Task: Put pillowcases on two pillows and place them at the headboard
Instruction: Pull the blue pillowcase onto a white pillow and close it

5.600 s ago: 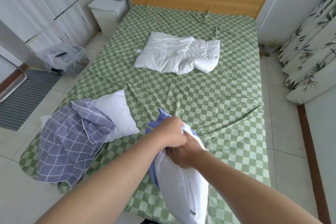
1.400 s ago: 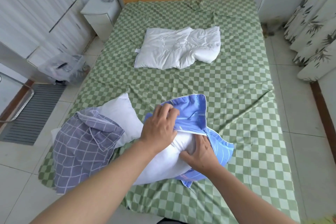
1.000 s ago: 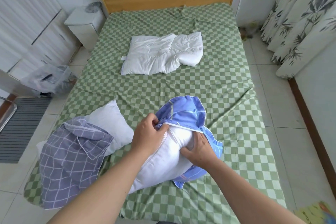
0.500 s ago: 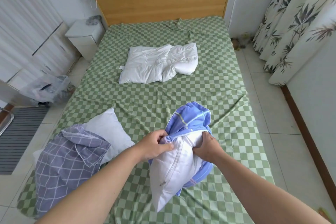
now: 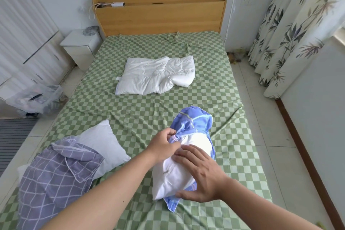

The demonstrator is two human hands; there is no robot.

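A white pillow (image 5: 171, 175) stands on end near the foot of the bed, its far end inside a blue pillowcase (image 5: 194, 121). My left hand (image 5: 164, 145) pinches the blue case's edge at the pillow's left side. My right hand (image 5: 199, 173) lies spread over the pillow's front, fingers straight, thumb near the case's lower corner. A second white pillow (image 5: 106, 145) lies to the left, half under a purple checked pillowcase (image 5: 54, 183). The wooden headboard (image 5: 160, 15) is at the far end.
A crumpled white quilt (image 5: 156, 74) lies mid-bed on the green checked sheet (image 5: 149, 106). A white nightstand (image 5: 82, 46) and a clear bin (image 5: 35, 99) stand left of the bed. Leaf-print curtains (image 5: 291, 24) hang on the right.
My right hand let go of the case's right edge and moved down onto the pillow's front, fingers spread. My left hand keeps its pinch. The view tilted up toward the headboard.
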